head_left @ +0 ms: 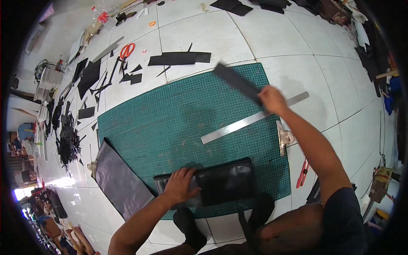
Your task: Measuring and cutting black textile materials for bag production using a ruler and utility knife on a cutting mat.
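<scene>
My right hand (272, 100) is closed round one end of a flat black strip of leather-like material (238, 80). The strip is slightly blurred and reaches over the far edge of the green cutting mat (148, 114). Beneath that hand, a steel ruler (233, 127) lies slantwise across the mat's right side. My left hand (180, 185) rests with fingers stretched out on a folded, shiny black piece (227, 182) at the mat's near edge. A greyish-black sheet (121, 180) lies over the mat's left corner.
A metal clip (284, 138) grips the mat's right edge, with a red cutter knife (302, 173) near it. Orange-handled scissors (127, 51), black strips (180, 58) and a heap of black scraps (68, 136) lie on the white tiles (297, 76). My feet (187, 225) are close to the mat.
</scene>
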A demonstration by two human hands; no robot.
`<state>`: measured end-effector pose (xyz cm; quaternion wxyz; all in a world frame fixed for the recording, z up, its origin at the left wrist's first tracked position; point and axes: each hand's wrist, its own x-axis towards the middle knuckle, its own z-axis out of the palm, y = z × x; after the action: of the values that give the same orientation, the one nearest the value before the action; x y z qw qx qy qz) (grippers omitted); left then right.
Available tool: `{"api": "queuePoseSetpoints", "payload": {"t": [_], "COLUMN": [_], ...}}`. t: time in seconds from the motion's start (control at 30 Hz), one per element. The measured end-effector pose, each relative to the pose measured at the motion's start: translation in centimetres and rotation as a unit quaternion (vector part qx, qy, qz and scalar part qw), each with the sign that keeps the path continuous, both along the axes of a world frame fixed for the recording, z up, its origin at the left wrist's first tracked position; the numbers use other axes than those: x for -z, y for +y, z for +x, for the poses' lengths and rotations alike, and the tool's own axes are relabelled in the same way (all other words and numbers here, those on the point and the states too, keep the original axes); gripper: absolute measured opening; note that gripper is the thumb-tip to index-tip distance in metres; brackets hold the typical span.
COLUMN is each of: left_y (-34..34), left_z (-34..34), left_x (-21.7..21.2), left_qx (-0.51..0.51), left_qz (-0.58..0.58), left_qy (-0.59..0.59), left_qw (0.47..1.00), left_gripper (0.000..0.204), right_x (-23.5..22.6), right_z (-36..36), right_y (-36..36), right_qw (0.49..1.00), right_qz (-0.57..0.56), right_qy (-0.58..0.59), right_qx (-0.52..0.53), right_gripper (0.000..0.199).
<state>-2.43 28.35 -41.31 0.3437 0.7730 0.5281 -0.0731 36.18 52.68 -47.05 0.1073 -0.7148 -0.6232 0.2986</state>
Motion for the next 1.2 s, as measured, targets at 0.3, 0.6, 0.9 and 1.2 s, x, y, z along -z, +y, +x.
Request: {"api": "queuePoseSetpoints", "payload": {"t": [0.3, 0.6, 0.9, 1.2], "left_y": [1.3, 1.9, 2.3, 8.5], "left_z": [2.3, 5.7, 4.0, -1.8], "left_x": [1.2, 3.6, 4.5, 5.1], "left_qx": [0.034, -0.014, -0.008, -0.12], "left_qz": [0.022, -0.053, -0.073, -0.008], "left_qy": [-0.001, 0.05, -0.038, -0.014], "left_qw": [0.999, 0.997, 0.997, 0.993], "left_gripper": [0.063, 0.049, 0.053, 0.057], "right_x": [-2.9, -1.8, -3.1, -7.5], "right_z": [8.0, 9.7, 7.9, 7.1], "right_y": [-4.6, -3.3, -4.7, -14.2], "right_qw": [0.945, 0.949, 0.96, 0.978], "right_qz": [0.155, 0.102, 0.153, 0.105], "right_qy": [-0.106, -0.093, 0.048, 0.181], "right_qx": [-0.269, -0.285, -0.229, 0.011], "right_gripper": [0.049, 0.04, 0.023, 0.019]}}
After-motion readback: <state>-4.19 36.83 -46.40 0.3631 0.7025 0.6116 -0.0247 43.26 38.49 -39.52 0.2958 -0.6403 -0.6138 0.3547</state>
